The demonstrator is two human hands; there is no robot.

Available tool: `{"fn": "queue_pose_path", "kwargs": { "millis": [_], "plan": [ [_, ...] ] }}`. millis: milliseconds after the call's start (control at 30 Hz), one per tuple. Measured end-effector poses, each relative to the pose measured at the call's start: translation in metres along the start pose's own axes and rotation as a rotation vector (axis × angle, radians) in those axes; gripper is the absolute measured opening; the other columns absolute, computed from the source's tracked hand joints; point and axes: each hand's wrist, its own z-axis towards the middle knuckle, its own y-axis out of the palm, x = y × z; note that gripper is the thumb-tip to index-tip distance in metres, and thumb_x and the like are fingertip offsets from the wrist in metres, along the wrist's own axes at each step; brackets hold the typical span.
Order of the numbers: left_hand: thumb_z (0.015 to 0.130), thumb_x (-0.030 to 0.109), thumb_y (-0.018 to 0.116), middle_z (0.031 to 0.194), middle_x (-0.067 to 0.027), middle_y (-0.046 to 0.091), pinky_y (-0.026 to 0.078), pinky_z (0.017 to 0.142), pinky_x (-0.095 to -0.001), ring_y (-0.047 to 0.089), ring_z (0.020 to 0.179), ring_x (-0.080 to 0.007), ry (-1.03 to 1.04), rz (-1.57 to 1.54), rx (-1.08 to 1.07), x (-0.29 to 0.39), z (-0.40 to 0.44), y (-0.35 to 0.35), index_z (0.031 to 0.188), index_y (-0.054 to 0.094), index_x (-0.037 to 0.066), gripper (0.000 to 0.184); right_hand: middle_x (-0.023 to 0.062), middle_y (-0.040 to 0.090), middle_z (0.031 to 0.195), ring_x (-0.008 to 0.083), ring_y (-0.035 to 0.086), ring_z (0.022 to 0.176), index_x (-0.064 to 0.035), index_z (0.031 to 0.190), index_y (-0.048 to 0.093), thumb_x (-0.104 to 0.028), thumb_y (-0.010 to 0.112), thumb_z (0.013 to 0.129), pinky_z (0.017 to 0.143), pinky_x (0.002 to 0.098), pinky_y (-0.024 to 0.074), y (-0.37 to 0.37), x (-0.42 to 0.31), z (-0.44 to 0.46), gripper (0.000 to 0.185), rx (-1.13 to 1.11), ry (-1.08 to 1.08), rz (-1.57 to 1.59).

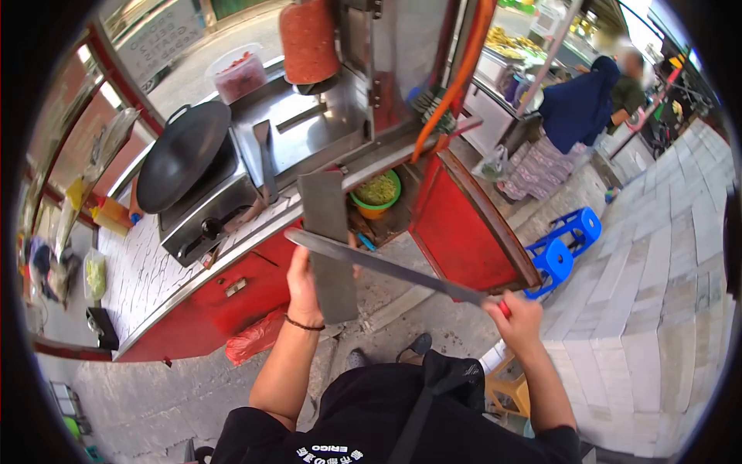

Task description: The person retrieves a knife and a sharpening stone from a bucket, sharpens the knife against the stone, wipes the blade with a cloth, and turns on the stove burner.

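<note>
My left hand (304, 288) is closed around the edge of a long grey whetstone (334, 291), which stands nearly upright in front of me. In my right hand (518, 323) is the red handle of a long knife (394, 271). The blade slants up to the left and crosses the face of the whetstone near its middle, with the tip close to my left thumb. Whether the blade presses on the stone, I cannot tell. Most of my left fingers are hidden behind the stone.
Ahead stands a red food cart with a black wok (185, 158), a spatula (266, 158), a meat cone (309, 42) and a tub of red pieces (238, 73). A green-rimmed bucket (376, 193) sits behind the open red door (468, 228). Blue stools (553, 267) and two people are right.
</note>
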Motion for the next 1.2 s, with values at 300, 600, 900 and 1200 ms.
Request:
{"fn": "queue_pose_path", "kwargs": {
  "millis": [300, 600, 900, 1200],
  "plan": [
    [0.101, 0.061, 0.037, 0.091, -0.0124, 0.057, 0.046, 0.061, -0.0324, 0.052, 0.072, -0.0204, -0.121, -0.011, -0.068, -0.007, -0.005, 0.004, 0.109, 0.056, 0.0, 0.064, 0.0133, 0.048, 0.053, 0.0331, 0.05, 0.046, -0.008, 0.06, 0.047, -0.038, 0.08, 0.081, 0.046, 0.0401, 0.0376, -0.001, -0.011, 0.017, 0.049, 0.016, -0.039, 0.135],
    [0.102, 0.058, 0.04, 0.095, -0.0112, 0.064, 0.049, 0.068, -0.0314, 0.06, 0.078, -0.0211, -0.204, 0.099, 0.052, -0.053, -0.01, 0.011, 0.12, 0.06, 0.003, 0.061, 0.0129, 0.051, 0.055, 0.0341, 0.053, 0.049, -0.0072, 0.061, 0.048, -0.039, 0.077, 0.084, 0.046, 0.0419, 0.0369, 0.002, -0.05, 0.065, 0.049, 0.134, -0.084, 0.09],
    [0.103, 0.056, 0.036, 0.087, -0.0128, 0.055, 0.044, 0.052, -0.0314, 0.051, 0.071, -0.0199, 0.055, 0.042, 0.202, 0.023, -0.002, 0.008, 0.11, 0.055, 0.0, 0.06, 0.0135, 0.05, 0.052, 0.034, 0.054, 0.048, -0.0082, 0.061, 0.051, -0.038, 0.079, 0.082, 0.046, 0.0394, 0.0395, 0.006, 0.018, -0.017, 0.047, -0.144, 0.006, 0.067],
    [0.102, 0.059, 0.038, 0.099, -0.0126, 0.061, 0.048, 0.065, -0.034, 0.057, 0.076, -0.0225, -0.218, 0.19, 0.0, -0.044, -0.011, 0.001, 0.122, 0.058, 0.002, 0.064, 0.0117, 0.05, 0.053, 0.0333, 0.051, 0.047, -0.007, 0.061, 0.047, -0.038, 0.078, 0.085, 0.045, 0.0404, 0.0367, 0.005, -0.055, 0.074, 0.049, 0.107, -0.1, 0.117]
  ]
}}
